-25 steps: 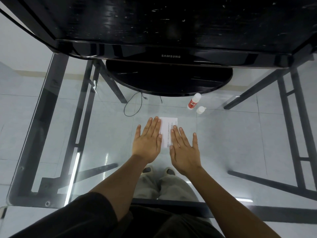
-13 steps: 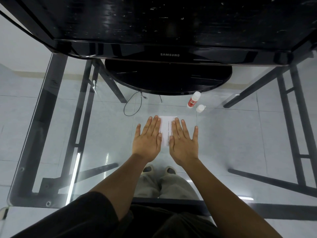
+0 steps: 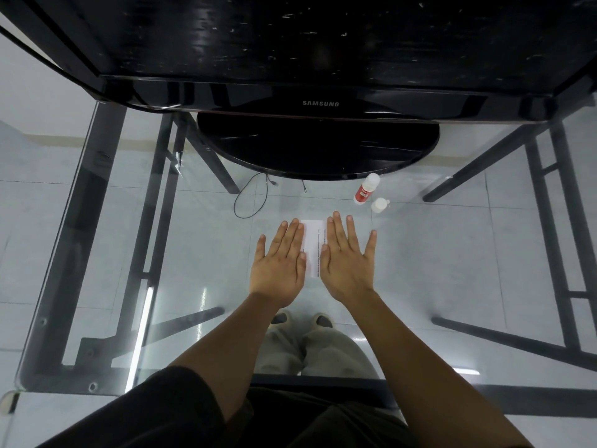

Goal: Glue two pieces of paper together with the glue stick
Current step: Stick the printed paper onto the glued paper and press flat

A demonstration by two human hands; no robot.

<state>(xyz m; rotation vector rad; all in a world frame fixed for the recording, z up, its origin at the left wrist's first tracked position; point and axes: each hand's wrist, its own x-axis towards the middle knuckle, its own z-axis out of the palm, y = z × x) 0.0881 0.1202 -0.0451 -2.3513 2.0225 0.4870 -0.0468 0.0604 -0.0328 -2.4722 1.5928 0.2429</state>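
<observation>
White paper [image 3: 314, 245] with a line of print lies flat on the glass table, only a narrow strip showing between my hands. My left hand [image 3: 280, 263] rests palm down on its left part, fingers straight and together. My right hand [image 3: 347, 258] lies palm down on its right part, fingers spread. A glue stick [image 3: 365, 189] with a red label and white body lies on the glass beyond my right hand, uncapped. Its white cap [image 3: 379, 204] stands beside it.
The glass table [image 3: 129, 253] has a black metal frame beneath it. A black Samsung monitor [image 3: 319, 103] with a round base [image 3: 318, 147] stands at the far edge. A thin black cable [image 3: 248, 198] loops left of the paper. My legs and shoes show through the glass.
My right hand has slid forward and to the right over the paper, its fingers spreading wider. My left hand has stayed in place.
</observation>
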